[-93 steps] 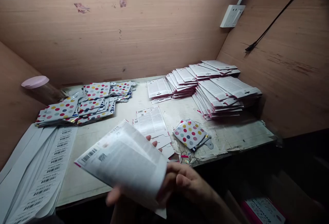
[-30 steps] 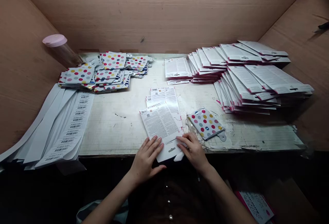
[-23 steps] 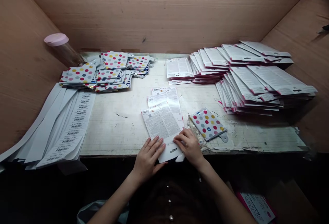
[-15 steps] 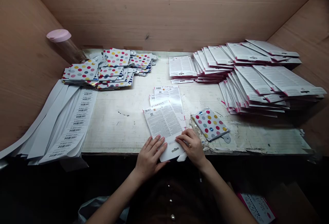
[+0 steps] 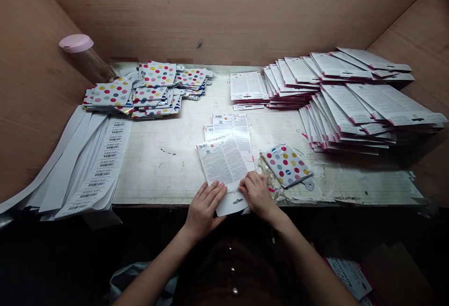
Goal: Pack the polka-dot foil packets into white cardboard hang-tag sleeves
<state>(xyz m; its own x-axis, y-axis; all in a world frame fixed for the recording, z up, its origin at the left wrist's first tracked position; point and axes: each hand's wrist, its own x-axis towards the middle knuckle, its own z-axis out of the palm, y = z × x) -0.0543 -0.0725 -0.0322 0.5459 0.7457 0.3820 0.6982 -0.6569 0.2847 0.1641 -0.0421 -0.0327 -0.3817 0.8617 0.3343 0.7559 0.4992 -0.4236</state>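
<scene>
A flat white printed packet (image 5: 224,165) with a hang hole near its lower end lies tilted at the table's front edge. My left hand (image 5: 205,207) grips its lower left side, fingers flat on top and the thumb toward the underside. My right hand (image 5: 257,196) is closed at its right edge, beside the hang-hole flap; the curled fingers hide what they pinch. Under the packet's far end lie more printed packets (image 5: 231,123). Right of my right hand rests a polka-dot folded pouch (image 5: 286,165) with a grey round tab.
Polka-dot pouches (image 5: 157,74) are piled at back left, beside a pink-lidded bottle (image 5: 82,55). Barcode label strips (image 5: 105,165) hang over the front left edge. Stacks of white packets (image 5: 351,105) fill the right side. Wooden panels (image 5: 210,16) enclose the table.
My right fingers have curled in more tightly at the packet's edge. A white scrap seen below that hand is now mostly hidden. The packet has barely shifted.
</scene>
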